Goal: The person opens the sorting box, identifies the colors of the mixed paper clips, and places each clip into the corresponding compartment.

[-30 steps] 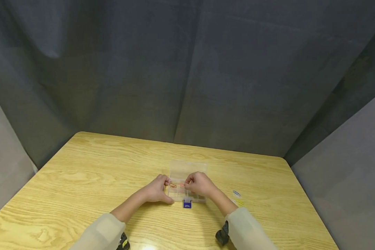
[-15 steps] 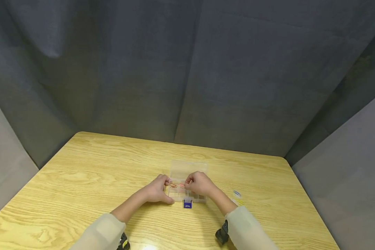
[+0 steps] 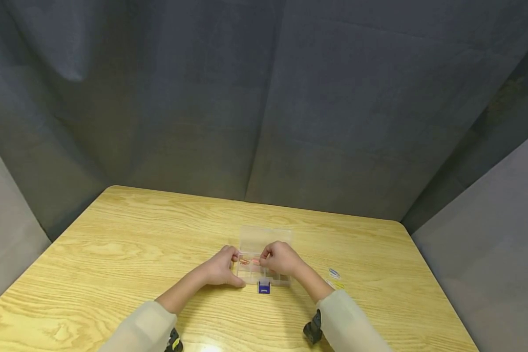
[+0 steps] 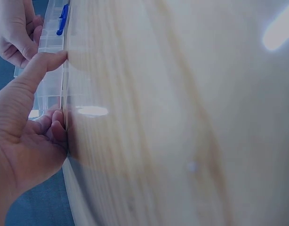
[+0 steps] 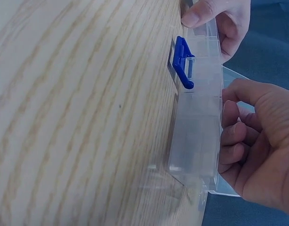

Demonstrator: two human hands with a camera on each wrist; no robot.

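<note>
this looks like a recording booth or small lab set-up rather than a home or office: dark grey fabric curtains (image 3: pixel 264 98) hang in folds close behind and wrap round both sides of a single pale wooden table (image 3: pixel 114 244). the table top carries little beyond a small clear compartment box (image 3: pixel 264 259) and a few coloured paper clips (image 3: pixel 334 277), and black camera units (image 3: pixel 312 330) sit strapped at the person's wrists.
</note>
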